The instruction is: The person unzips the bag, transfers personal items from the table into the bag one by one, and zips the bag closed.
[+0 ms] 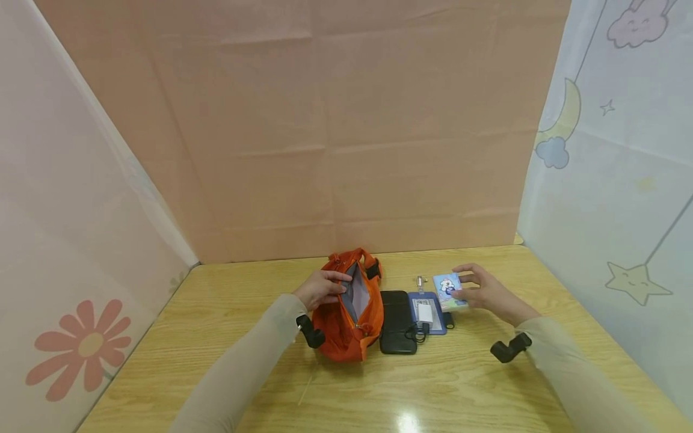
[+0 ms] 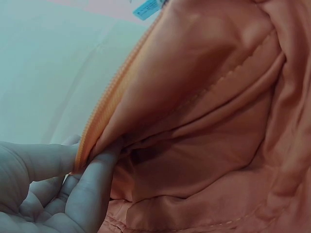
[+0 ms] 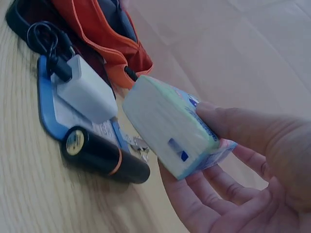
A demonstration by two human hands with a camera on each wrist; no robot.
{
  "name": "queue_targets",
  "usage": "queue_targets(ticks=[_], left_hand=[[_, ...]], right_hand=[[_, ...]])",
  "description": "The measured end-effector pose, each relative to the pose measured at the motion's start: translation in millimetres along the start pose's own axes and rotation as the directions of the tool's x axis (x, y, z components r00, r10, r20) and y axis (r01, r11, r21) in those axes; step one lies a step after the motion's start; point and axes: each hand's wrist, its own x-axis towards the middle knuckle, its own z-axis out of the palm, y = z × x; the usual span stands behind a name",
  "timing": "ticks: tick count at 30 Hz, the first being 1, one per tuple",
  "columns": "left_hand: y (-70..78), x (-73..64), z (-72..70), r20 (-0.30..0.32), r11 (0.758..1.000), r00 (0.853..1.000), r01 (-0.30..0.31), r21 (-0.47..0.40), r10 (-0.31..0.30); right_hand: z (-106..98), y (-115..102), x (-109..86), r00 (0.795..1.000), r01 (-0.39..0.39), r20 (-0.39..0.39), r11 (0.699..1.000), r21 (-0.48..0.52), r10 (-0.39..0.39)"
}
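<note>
An orange zippered bag [image 1: 338, 337] stands on the table with its mouth spread apart, showing a grey lining. My left hand [image 1: 320, 290] pinches the bag's edge beside the zipper; in the left wrist view the zipper teeth [image 2: 99, 116] run up from between thumb and fingers. My right hand [image 1: 484, 294] holds a small tissue pack [image 3: 167, 128] with a cartoon print, thumb on one side and fingers on the other. Held above the table, the pack is just right of a blue badge holder [image 1: 440, 328].
A black wallet-like case [image 1: 393, 337] lies against the bag's right side. On the badge holder sits a white charger plug [image 1: 425, 314] with a coiled black cable [image 1: 414, 334]. Beside it lies a short black tube [image 3: 104, 155]. A peach cloth backdrop [image 1: 325, 150] rises behind the table.
</note>
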Motion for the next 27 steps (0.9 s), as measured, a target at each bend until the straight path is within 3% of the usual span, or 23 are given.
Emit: queue_targets(ticks=[12,27], left_hand=[[0.3,-0.2,2.1,-0.001,1.0,1.0,-0.005,0.0,0.005],[-1.2,-0.2,-2.4,0.004,1.0,1.0,0.002,-0.01,-0.002]], right_hand=[[18.6,-18.3,11.0,0.999,0.045,0.022,0.996,0.083,-0.047],[59.8,-43.4,36.3,0.996,0.057,0.066,0.986,0.158,-0.068]])
